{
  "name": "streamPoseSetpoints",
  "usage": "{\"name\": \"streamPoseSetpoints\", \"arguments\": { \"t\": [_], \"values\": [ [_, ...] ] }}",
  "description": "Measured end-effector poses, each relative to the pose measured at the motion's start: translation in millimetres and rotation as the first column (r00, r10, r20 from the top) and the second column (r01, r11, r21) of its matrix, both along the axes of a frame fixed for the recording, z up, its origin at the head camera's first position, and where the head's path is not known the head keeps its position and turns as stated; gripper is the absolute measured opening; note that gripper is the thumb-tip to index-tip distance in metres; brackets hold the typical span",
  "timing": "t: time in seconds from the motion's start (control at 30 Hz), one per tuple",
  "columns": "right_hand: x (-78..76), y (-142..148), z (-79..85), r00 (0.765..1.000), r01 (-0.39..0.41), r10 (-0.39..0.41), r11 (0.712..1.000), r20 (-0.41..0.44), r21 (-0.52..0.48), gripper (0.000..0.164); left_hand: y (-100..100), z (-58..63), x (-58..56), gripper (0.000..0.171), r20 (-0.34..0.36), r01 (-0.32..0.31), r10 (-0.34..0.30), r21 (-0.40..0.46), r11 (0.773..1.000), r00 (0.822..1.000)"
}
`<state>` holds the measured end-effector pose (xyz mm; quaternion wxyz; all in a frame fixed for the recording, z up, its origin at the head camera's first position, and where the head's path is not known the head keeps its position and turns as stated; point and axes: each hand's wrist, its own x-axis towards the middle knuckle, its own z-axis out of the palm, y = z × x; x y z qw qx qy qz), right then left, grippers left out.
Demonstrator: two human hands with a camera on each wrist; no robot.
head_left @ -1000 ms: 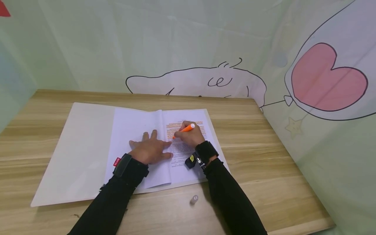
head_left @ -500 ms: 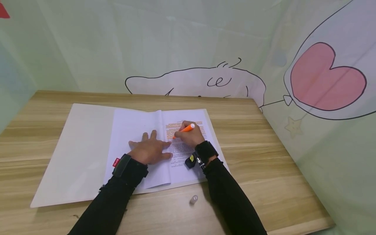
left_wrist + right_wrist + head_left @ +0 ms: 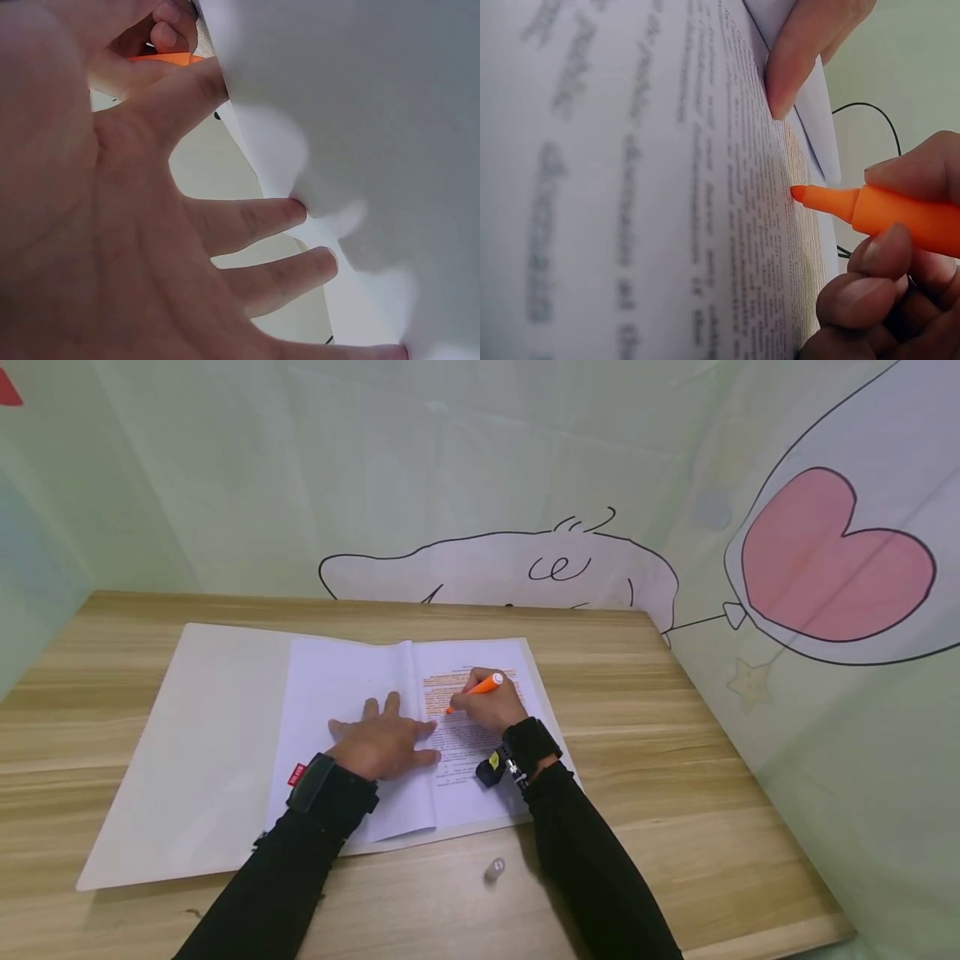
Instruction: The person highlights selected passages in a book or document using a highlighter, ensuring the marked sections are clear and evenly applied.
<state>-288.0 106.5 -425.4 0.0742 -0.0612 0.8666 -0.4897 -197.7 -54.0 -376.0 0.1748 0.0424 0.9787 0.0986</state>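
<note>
An orange highlighter [image 3: 483,684] is pinched in my right hand [image 3: 495,706], its tip down at the printed page [image 3: 465,814]. In the right wrist view the highlighter [image 3: 900,217] meets the text, and orange-marked lines lie just beyond the tip. The upper lines of that page carry orange marking. My left hand [image 3: 384,743] rests spread on the blank left-hand page [image 3: 337,664] near the fold. Seen from the left wrist, the fingers [image 3: 247,225] are straight with their tips on the paper.
The pages lie in an opened white folder [image 3: 187,727] on a wooden table [image 3: 660,760]. A small translucent cap [image 3: 495,870] stands near the front of the table. A wall with cartoon drawings [image 3: 487,560] rises behind, and another borders the right side.
My right hand and the highlighter have shifted slightly to the right along a line of text. The left hand stays in place.
</note>
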Motion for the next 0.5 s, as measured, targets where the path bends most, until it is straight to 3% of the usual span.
{"name": "streamPoseSetpoints", "arguments": {
  "t": [0.5],
  "values": [
    [-0.9,4.3,1.4,0.999,0.005,-0.004,1.000,-0.038,0.003,0.030,0.0,-0.5,0.1,0.060,-0.006,0.004,-0.004,0.002,1.000,1.000]
  ]
}}
